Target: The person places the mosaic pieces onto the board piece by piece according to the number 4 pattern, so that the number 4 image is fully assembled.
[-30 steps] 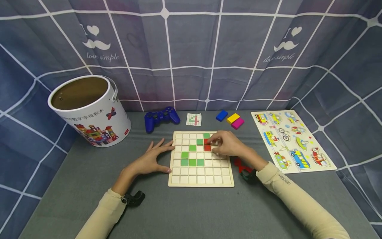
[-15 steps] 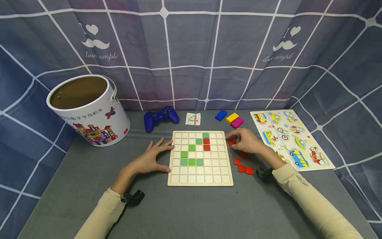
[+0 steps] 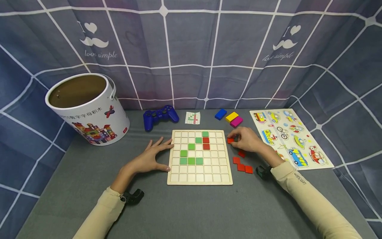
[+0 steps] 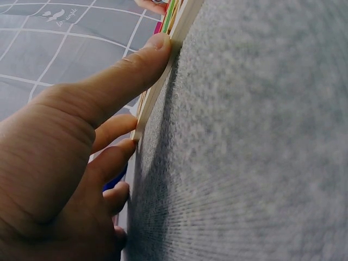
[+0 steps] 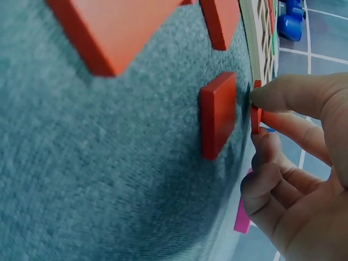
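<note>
A pale wooden grid board (image 3: pixel 214 177) lies on the grey cloth, with several green tiles (image 3: pixel 191 161) in its squares and two red tiles (image 3: pixel 206 146) near the top. My left hand (image 3: pixel 150 157) rests at its left edge, fingers spread; in the left wrist view the thumb tip (image 4: pixel 159 41) touches the board's side. Right of the board, my right hand (image 3: pixel 246 139) pinches a red square tile (image 5: pixel 256 111) between thumb and fingers, close over the cloth. Several loose red tiles (image 3: pixel 240 167) lie nearer to me, one (image 5: pixel 218 115) just beside the hand in the right wrist view.
Behind the board sit a blue game controller (image 3: pixel 161 117), a small pattern card (image 3: pixel 192 118) and blue, yellow and magenta blocks (image 3: pixel 231 117). A white bucket (image 3: pixel 98 113) stands at the left back. A picture puzzle board (image 3: pixel 286 137) lies to the right.
My right hand has left the red tiles on the board and moved right to a loose red tile, where it has stayed this last half second. The left hand keeps its place.
</note>
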The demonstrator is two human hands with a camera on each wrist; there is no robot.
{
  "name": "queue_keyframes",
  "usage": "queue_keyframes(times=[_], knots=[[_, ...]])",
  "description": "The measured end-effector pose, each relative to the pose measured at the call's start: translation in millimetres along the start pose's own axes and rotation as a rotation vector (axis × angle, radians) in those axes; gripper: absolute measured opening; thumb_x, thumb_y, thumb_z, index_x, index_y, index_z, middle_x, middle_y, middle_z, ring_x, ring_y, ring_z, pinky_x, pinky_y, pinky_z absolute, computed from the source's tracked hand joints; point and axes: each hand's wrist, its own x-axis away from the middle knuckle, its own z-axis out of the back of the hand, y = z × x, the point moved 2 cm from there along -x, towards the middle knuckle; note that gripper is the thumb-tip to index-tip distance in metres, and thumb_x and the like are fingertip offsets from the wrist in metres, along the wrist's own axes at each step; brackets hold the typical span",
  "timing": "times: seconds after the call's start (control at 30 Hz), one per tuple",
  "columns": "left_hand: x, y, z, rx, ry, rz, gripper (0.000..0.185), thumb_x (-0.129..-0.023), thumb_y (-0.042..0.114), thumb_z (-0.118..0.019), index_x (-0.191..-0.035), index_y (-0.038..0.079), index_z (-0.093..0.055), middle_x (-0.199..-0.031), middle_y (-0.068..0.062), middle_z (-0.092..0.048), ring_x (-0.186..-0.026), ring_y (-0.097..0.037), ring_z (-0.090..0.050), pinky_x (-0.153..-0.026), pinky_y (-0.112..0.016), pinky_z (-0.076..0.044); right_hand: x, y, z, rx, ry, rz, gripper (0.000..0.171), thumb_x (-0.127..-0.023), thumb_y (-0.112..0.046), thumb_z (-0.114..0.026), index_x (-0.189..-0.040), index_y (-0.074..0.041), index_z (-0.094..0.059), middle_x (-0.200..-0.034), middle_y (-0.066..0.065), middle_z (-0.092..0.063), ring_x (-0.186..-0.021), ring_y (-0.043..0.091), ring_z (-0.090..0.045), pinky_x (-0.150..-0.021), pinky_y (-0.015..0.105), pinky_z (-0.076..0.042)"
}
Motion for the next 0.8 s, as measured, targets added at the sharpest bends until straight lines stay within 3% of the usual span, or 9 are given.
queue_keyframes(times=[0.33, 0.67, 0.8], knots=[[0.6, -1.5, 1.8, -0.002, -0.002, 0.009, 0.095, -0.073, 0.042, -0.089, -0.153, 0.016, -0.044, -0.165, 0.003, -0.020, -0.152, -0.034, -0.001, -0.115, -0.061, 0.013, -2, -13, 5, -0.075, 0.022, 0.048, 0.027, -0.081, -0.007, -0.079, -0.107, -0.008, -0.077, -0.071, 0.001, -0.059, -0.052, 0.015, -0.049, -0.050, 0.030, -0.041], [0.9, -1.1, 1.0, -0.005, -0.002, 0.014, 0.095, -0.073, 0.043, -0.088, -0.153, 0.017, -0.044, -0.165, 0.003, -0.019, -0.152, -0.033, -0.001, -0.115, -0.060, 0.013, -1, -46, -18, -0.145, -0.018, 0.204, 0.025, -0.079, -0.008, -0.083, -0.104, -0.009, -0.078, -0.082, 0.001, -0.062, -0.055, 0.010, -0.050, -0.054, 0.027, -0.042], [1.1, 0.0, 0.5, -0.008, -0.002, 0.006, 0.095, -0.073, 0.042, -0.088, -0.153, 0.017, -0.044, -0.165, 0.002, -0.019, -0.152, -0.034, -0.001, -0.114, -0.061, 0.013, -2, -56, -27, -0.159, -0.038, 0.231, 0.026, -0.079, -0.004, -0.079, -0.104, -0.009, -0.078, -0.078, 0.000, -0.062, -0.056, 0.009, -0.050, -0.055, 0.027, -0.043]])
